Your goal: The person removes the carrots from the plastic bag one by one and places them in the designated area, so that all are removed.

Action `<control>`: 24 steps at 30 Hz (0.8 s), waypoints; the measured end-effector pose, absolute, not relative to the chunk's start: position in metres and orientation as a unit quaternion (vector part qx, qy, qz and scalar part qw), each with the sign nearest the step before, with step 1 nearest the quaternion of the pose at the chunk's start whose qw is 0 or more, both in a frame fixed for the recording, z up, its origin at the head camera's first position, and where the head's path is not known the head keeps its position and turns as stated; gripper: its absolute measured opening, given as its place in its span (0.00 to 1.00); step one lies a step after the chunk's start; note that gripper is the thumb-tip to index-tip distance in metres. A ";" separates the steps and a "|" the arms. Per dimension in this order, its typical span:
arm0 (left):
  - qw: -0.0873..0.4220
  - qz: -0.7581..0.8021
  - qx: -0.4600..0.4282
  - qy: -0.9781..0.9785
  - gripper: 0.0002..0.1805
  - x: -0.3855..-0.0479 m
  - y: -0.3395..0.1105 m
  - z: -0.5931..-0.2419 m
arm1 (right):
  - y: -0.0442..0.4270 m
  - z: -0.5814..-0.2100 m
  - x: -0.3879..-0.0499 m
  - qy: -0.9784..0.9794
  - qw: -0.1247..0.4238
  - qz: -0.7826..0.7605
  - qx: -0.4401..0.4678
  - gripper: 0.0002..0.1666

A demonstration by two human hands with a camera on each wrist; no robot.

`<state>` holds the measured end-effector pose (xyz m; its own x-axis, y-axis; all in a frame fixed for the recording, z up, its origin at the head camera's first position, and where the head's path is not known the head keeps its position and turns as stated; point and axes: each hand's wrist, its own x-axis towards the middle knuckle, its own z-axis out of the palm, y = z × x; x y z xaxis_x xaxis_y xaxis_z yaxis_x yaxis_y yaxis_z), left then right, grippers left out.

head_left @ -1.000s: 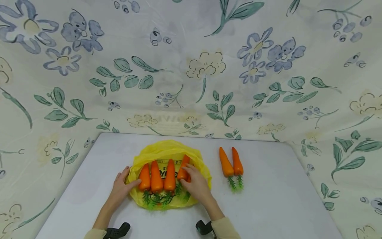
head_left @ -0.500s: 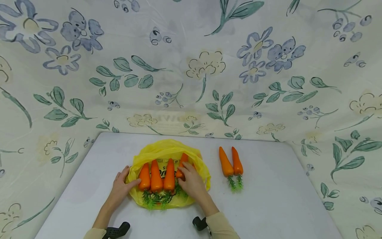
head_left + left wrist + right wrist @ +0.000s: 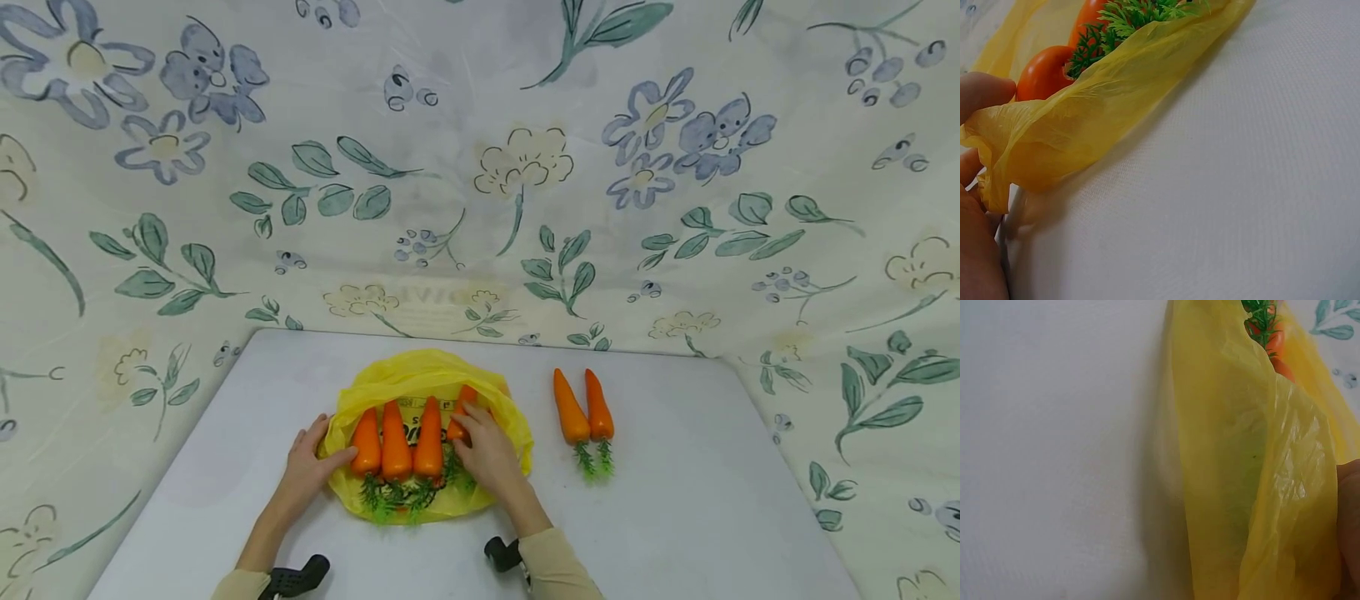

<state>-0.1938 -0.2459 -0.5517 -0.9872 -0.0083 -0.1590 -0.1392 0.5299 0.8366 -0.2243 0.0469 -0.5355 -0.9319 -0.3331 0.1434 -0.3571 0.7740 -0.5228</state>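
Note:
A yellow plastic bag lies on the white table with its mouth spread. Inside it, side by side with tips pointing away, are an orange carrot, a middle carrot and another carrot, all with green tops. My left hand pinches the bag's left rim, thumb inside by the leftmost carrot; in the left wrist view the thumb touches that carrot. At the right of the row, my right hand holds a further carrot, mostly covered by the fingers.
Right of the bag, two more carrots lie on the table: a left one and a right one. A flowered cloth rises behind the table. Black wrist devices are strapped on both forearms.
Over the last second my right hand has shifted slightly left with its carrot, closer to the row. The left hand stays on the bag's rim. The head view has tilted slightly.

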 end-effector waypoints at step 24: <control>0.065 0.481 -0.045 0.873 0.46 -0.196 -0.246 -0.554 | 0.052 -0.541 -0.219 -0.933 0.054 0.288 0.208 0.24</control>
